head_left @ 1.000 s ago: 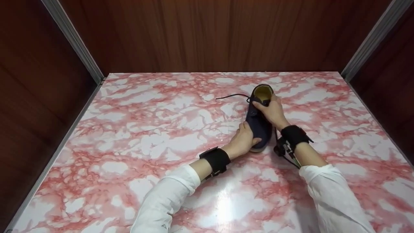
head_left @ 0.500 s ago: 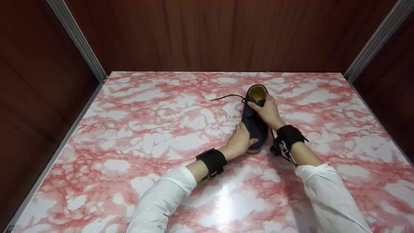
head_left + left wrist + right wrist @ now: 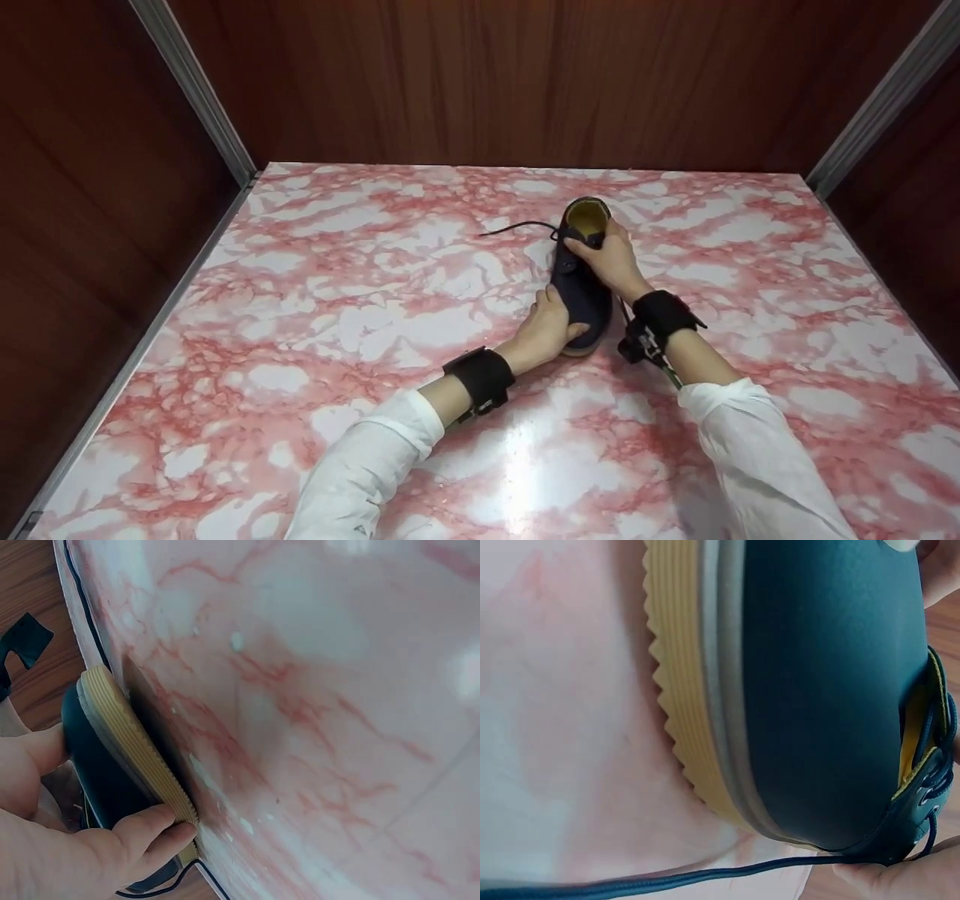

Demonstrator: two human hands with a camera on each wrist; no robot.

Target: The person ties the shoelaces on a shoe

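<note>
A dark navy lace-up shoe [image 3: 581, 304] stands sole down on the table, toe toward me and heel away. Its yellow lining [image 3: 587, 218] shows at the opening. My left hand [image 3: 544, 330] grips the front, thumb over the toe and fingers along the left side; in the left wrist view they reach the ridged tan sole [image 3: 135, 735]. Near the opening, my right hand [image 3: 615, 259] holds the upper, thumb by the lacing and fingers at the right edge of the collar. One end of the shoelace [image 3: 517, 225] trails left; another stretch of lace [image 3: 705, 875] crosses the right wrist view.
The table [image 3: 337, 442] has a red and white marbled top. Dark wood panels [image 3: 480, 82] stand behind it and at both sides, with metal posts [image 3: 199, 90] at the corners. Black straps [image 3: 480, 379] with small cameras circle both wrists.
The shoe and both hands have shifted a little to the left across the table, with the lace trailing along. Both grips look the same. The head view has turned slightly.
</note>
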